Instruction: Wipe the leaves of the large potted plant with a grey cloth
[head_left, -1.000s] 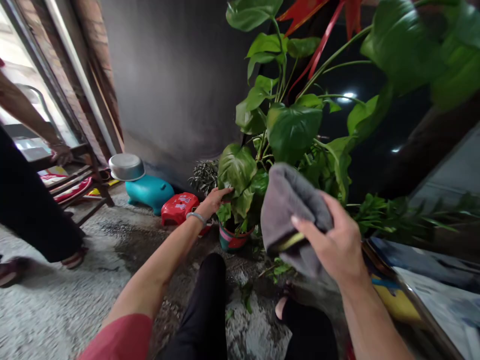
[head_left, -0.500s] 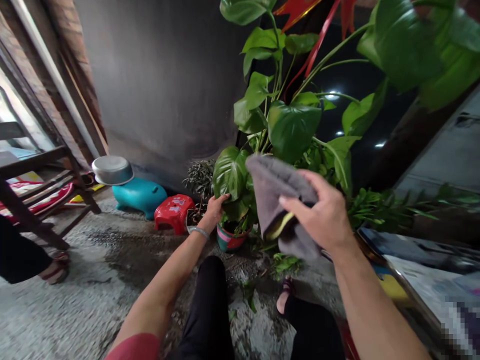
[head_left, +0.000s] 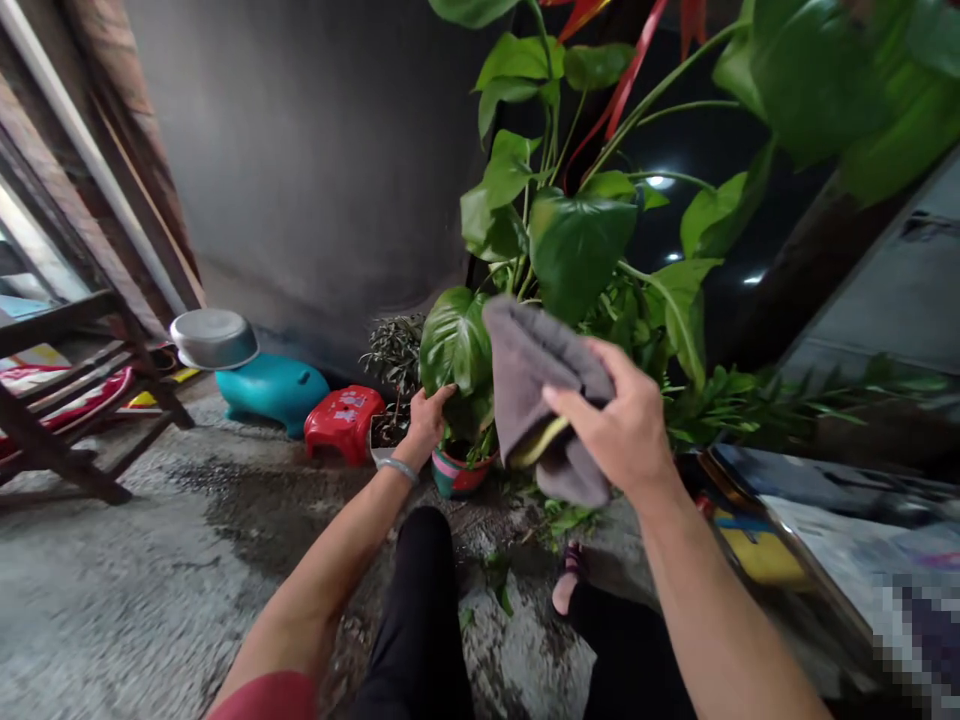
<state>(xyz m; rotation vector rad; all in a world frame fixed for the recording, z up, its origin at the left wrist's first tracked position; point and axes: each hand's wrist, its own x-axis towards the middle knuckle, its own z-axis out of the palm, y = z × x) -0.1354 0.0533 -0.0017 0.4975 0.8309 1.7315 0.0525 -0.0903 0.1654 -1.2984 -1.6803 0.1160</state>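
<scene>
My left hand (head_left: 427,420) is closed at the lower edge of a broad green leaf (head_left: 454,342), with the fingertips partly hidden. Just right of that leaf, a folded grey cloth (head_left: 525,375) with a yellow edge is gripped between the thumb and fingers of my right hand (head_left: 626,420). The cloth overlaps the leaf's right side in view; whether they touch I cannot tell. The leaf belongs to a tall potted plant (head_left: 581,245) with large glossy leaves. Below it stands a green and red flowerpot (head_left: 459,478) on the floor.
Left of the pots are a red stool (head_left: 341,425), a turquoise animal-shaped seat (head_left: 274,390) and a metal basin (head_left: 214,338) on top of it. A wooden chair (head_left: 82,400) stands farther left. At right is a cluttered table (head_left: 814,540). Fallen leaves lie on the wet concrete floor (head_left: 247,560).
My right hand and the cloth have shifted slightly left. My left hand stays at the leaf. Another person's leg and foot at the left have gone from view.
</scene>
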